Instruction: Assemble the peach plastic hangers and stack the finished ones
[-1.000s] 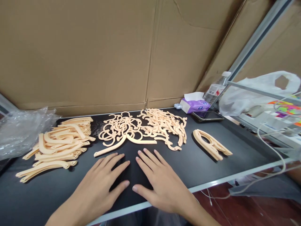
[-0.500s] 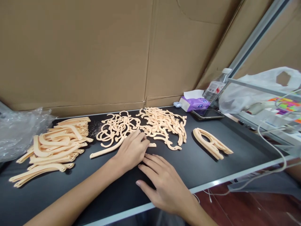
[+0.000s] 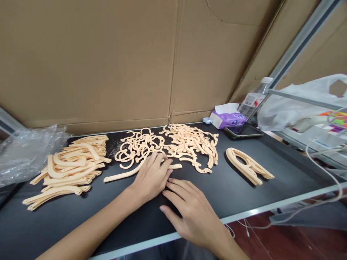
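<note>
As left hand (image 3: 151, 177) covers strips (image 3: 121, 176), right hand (image 3: 191, 209) alongside

Seemingly a workshop: loose cream parts (image 3: 191, 141) lie heaped on a black bench (image 3: 230, 196).

No readable text. Bottle (image 3: 255, 97) has a white label (image 3: 251, 100) with a red patch (image 3: 256, 103), print too small. Purple tissue pack (image 3: 227, 120) shows dark oval marks (image 3: 235, 122), possibly logos; too blurry to make out.
</note>
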`<state>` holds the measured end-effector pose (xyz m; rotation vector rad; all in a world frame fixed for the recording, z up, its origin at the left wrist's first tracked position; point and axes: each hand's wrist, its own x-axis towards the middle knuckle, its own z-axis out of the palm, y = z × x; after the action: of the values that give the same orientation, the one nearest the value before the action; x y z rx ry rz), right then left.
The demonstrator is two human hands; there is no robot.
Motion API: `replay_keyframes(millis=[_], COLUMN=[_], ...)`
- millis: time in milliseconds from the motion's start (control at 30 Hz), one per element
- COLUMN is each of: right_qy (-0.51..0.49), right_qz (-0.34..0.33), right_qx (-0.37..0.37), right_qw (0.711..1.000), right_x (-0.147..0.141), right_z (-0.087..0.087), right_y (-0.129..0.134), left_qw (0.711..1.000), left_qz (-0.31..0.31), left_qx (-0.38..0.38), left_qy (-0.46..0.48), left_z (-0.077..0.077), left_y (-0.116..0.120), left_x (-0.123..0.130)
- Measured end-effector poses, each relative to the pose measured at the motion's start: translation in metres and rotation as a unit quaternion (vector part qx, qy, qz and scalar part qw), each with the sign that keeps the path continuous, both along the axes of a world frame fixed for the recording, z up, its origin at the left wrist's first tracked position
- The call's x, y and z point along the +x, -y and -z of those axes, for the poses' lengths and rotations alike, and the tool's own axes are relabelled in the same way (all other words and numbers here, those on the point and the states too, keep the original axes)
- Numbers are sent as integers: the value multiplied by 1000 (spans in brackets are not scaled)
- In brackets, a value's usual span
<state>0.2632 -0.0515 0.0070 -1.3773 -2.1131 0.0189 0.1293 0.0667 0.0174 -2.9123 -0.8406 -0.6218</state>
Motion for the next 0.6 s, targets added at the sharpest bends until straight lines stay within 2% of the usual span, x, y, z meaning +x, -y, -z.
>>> replay_keyframes(millis=[133, 300, 433, 533, 600], right_qy=[-5, -14, -73, -154, -162], right_qz=[-2, 2, 8, 36, 81], right_qx=[0, 13, 66, 121, 135], right_qw=[1000, 1000, 995, 980, 974], right_x=[1, 1, 2, 12, 25], right_z=[-1, 0, -2, -4, -4], right_y=[0, 1, 1, -1, -5], left_qw=[999, 996, 996, 997, 997], left_qz=[31, 41, 43, 42, 39], left_qx=[11, 43, 36, 26, 21], left_qy=[19, 64, 68, 65, 63], left_z=[5, 8, 7, 6, 6], left_y=[-3, -2, -2, -1, 0], left_x=[2, 1, 0, -1, -1])
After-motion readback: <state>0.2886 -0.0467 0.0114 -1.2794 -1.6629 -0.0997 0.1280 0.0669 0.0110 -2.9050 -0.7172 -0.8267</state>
